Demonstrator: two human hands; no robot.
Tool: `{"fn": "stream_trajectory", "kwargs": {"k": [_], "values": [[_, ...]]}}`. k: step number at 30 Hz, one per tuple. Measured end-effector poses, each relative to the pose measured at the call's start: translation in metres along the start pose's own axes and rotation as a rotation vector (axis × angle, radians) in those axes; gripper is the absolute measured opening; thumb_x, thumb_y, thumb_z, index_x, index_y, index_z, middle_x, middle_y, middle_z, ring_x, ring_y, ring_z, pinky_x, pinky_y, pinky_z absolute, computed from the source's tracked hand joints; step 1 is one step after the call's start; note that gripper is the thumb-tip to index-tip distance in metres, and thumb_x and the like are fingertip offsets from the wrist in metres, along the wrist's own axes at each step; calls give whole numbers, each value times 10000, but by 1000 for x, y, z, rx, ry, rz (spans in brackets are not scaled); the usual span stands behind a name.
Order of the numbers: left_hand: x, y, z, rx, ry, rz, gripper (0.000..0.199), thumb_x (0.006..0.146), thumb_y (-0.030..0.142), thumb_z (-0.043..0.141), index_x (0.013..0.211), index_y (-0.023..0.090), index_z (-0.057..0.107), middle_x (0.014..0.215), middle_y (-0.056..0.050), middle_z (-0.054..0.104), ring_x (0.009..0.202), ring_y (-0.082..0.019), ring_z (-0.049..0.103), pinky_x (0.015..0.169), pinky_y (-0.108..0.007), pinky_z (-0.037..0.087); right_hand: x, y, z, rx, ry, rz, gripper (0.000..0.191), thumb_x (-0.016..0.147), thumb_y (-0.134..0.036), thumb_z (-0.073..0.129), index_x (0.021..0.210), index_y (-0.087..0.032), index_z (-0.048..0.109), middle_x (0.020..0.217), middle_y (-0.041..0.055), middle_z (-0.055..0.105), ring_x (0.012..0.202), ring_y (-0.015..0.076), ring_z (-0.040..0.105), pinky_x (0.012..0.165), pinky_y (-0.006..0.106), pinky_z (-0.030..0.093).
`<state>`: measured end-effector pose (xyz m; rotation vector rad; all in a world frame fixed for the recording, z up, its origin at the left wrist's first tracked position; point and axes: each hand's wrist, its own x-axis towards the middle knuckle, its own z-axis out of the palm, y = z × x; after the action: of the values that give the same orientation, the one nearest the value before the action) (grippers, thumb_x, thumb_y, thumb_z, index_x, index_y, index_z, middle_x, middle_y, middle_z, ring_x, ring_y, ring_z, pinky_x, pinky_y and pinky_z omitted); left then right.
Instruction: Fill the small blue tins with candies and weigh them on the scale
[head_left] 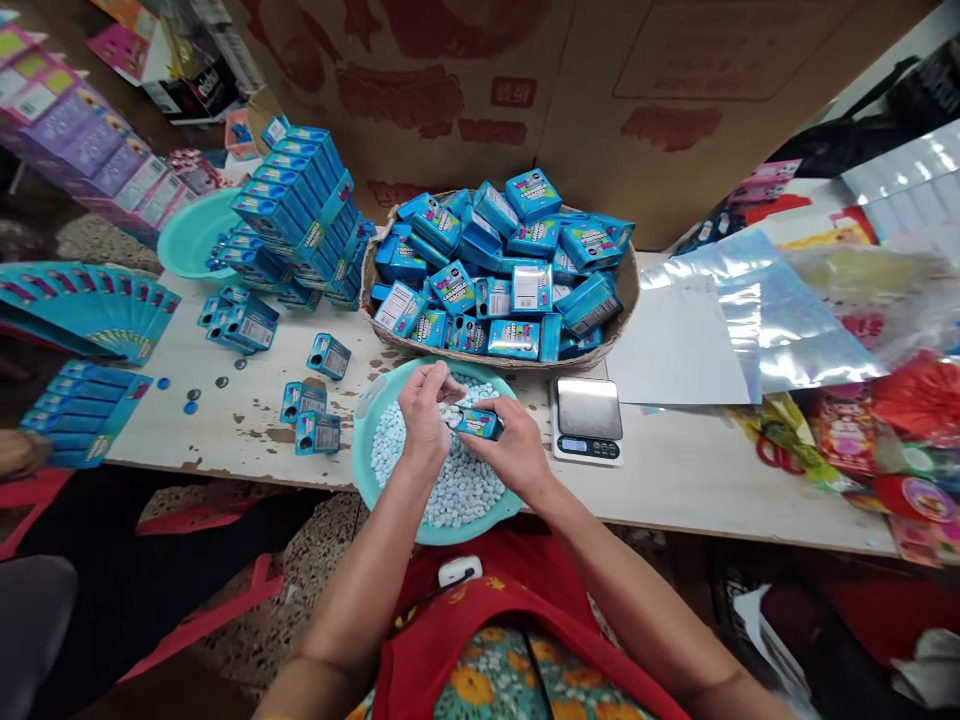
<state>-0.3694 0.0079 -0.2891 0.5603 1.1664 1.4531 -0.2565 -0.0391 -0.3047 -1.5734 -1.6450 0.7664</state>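
Note:
A turquoise basin [361, 450] full of small pale blue candies [457, 490] stands at the table's front edge. Over it my right hand [514, 440] grips a small blue box [478, 423] lying on its side, its end turned toward my left hand. My left hand [429, 410] is closed at the box's open end, fingers pressed together; what it holds is too small to make out, though pale candies show beside the fingertips. Behind the basin, a cardboard tray [371, 290] is heaped with blue candy boxes [480, 285].
Right of the basin sits a digital scale [587, 420]. Loose blue boxes [318, 433] and small round caps [191, 407] lie on the left, before stacked boxes [300, 200]. Another person's hand [22, 455] is at far left. Shiny sheets [787, 310] lie right.

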Motion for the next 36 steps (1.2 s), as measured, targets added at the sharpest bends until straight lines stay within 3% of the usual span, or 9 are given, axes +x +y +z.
{"fn": "stream_trajectory", "kwargs": {"k": [7,14,18,20,22,25,29,33,36], "values": [[4,-1,-8,-85,-34,-40,208,772,368,596,770,168,536,583,25,542,549,-121,585,590,-255,476,0,1,4,20,-7,15,294,691,-273,749,949,-198,629,919,36,638,915,234,573,830,366,441],[-5,6,3,-32,-164,-18,205,785,373,577,820,173,547,611,13,556,560,-132,587,596,-271,487,8,5,6,62,-20,-23,283,708,-262,724,969,-214,628,934,44,643,917,242,577,823,383,451],[7,7,-11,9,-89,93,239,816,423,528,812,184,540,633,13,550,583,-136,588,640,-297,497,-1,15,-11,137,-46,20,284,710,-308,734,962,-224,634,946,42,647,914,236,599,836,390,466],[18,-3,-24,197,-56,196,224,826,414,523,812,193,554,667,6,565,635,-144,588,681,-306,492,-13,22,-28,164,-21,33,315,720,-338,738,997,-233,630,1009,46,639,948,225,601,859,379,470],[28,-23,-33,511,-119,295,164,825,353,537,811,198,590,754,-22,608,751,-165,593,762,-323,476,-27,32,-43,156,27,58,330,724,-359,741,1007,-234,626,1021,48,633,935,212,604,841,362,482],[31,-64,-31,948,-392,434,151,840,281,517,902,211,635,982,-64,642,981,-206,561,920,-363,409,-40,46,-53,114,87,119,322,726,-368,738,990,-220,630,982,47,631,902,206,602,813,359,490],[16,-93,-28,1450,-700,428,228,834,348,528,992,213,622,1065,-84,605,1041,-255,499,908,-404,391,-47,47,-57,139,121,175,340,717,-373,744,994,-208,633,963,46,627,877,204,606,802,366,495],[11,-87,-59,1737,-682,459,249,835,360,506,1008,219,615,1064,-108,583,1047,-295,462,846,-424,392,-46,14,-75,192,205,178,371,700,-354,764,1017,-221,625,974,52,633,865,205,614,759,346,511],[22,-83,-85,1738,-494,416,253,864,356,458,955,197,633,1031,-133,593,988,-288,490,814,-401,399,-35,-6,-81,128,226,103,357,687,-353,771,994,-231,635,971,47,633,867,206,612,767,346,510]]}}
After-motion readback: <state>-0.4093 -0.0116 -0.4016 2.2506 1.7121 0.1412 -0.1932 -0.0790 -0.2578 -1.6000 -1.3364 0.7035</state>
